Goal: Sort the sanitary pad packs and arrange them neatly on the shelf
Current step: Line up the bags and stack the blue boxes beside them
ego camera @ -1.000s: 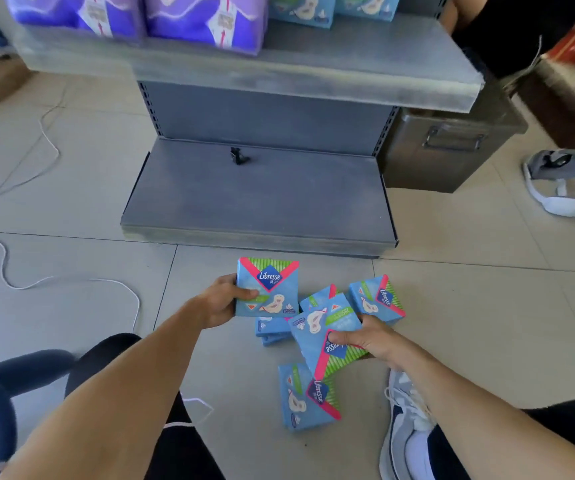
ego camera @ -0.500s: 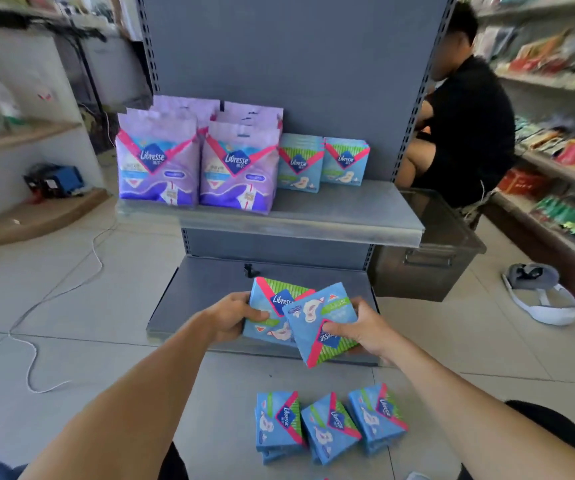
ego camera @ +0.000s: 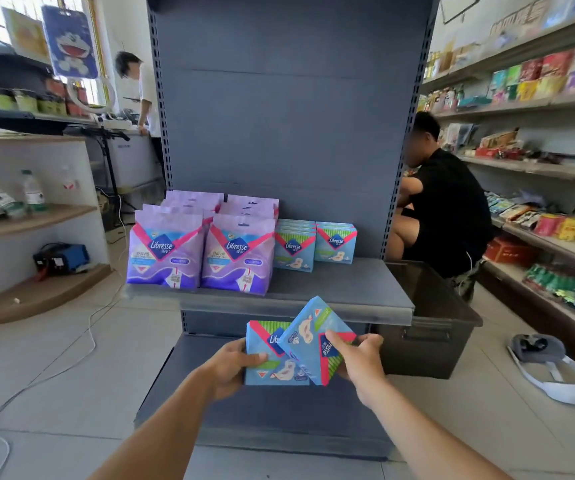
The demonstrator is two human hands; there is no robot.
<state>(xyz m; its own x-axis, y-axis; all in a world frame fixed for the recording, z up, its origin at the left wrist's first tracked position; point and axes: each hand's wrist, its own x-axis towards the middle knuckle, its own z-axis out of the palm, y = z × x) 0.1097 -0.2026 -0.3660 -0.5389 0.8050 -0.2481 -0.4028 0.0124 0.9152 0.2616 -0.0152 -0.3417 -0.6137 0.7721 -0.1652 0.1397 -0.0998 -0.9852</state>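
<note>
our left hand (ego camera: 225,367) pinches an upright blue pack (ego camera: 262,370). our right hand (ego camera: 362,362) pinches a tilted blue pack (ego camera: 308,336) overlapping it, below the shelf (ego camera: 341,289).

Lifted both blue packs (ego camera: 272,358) off the floor pile, now up in front of the shelf (ego camera: 331,289), right one (ego camera: 314,337) tilted
</note>
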